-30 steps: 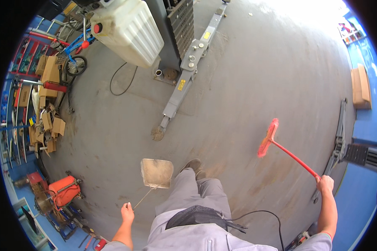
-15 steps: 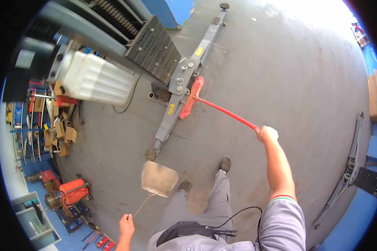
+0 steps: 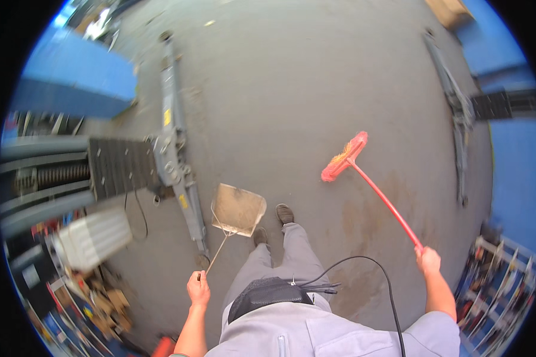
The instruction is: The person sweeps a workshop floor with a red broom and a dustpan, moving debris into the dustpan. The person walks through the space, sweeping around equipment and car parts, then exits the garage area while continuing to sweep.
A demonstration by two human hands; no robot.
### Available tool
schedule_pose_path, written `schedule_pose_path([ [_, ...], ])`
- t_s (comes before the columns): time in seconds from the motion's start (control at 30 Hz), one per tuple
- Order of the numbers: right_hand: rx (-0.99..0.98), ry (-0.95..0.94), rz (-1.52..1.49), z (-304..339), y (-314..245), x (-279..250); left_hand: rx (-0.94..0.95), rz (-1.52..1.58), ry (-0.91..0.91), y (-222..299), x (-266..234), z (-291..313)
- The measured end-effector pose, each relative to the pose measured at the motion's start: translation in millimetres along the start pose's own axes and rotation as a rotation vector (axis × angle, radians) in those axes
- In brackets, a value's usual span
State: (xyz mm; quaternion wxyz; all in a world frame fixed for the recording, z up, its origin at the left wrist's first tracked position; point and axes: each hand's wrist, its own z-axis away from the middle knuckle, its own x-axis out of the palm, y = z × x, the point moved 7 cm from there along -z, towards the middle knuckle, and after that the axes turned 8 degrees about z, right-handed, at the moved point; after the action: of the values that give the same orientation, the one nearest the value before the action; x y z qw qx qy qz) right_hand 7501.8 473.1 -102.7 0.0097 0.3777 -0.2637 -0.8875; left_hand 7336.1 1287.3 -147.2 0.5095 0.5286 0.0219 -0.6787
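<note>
My left hand (image 3: 199,290) grips the dustpan (image 3: 238,209) handle, my right hand (image 3: 428,260) the red broom (image 3: 344,156); pan looks empty, floor (image 3: 292,77) unswept at frame centre.

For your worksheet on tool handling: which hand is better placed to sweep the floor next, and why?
Probably the right hand: it grips the red broom, bristles at the floor. The left hand holds the dustpan.

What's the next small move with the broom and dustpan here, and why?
Probably lower the dustpan to the floor. The left hand holds it by its thin handle just ahead of the shoes, and the right hand holds the red broom out to the right, bristles near the concrete. No dirt pile is clear from here.
</note>
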Motion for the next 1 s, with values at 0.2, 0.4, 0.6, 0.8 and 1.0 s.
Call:
schedule_pose_path([
  [0.2, 0.479, -0.804, -0.882, 326, -51, 260, 0.103, 0.11, -0.324, 70, 43, -109],
  [0.4, 1.026, -0.668, -1.808, 551, -341, 296, 0.119, -0.016, -0.631, 126, 88, -234],
  [0.6, 1.727, -0.494, -2.452, 617, -466, 348, 0.229, -0.081, -0.615, 235, 114, -303],
  [0.8, 2.407, -0.314, -2.813, 631, -482, 511, 0.376, -0.211, -0.691, 272, 115, -266],
  [1.0, 1.807, -0.31, -2.814, 463, -480, 499, 0.484, -0.303, -0.703, 255, 80, -223],
])
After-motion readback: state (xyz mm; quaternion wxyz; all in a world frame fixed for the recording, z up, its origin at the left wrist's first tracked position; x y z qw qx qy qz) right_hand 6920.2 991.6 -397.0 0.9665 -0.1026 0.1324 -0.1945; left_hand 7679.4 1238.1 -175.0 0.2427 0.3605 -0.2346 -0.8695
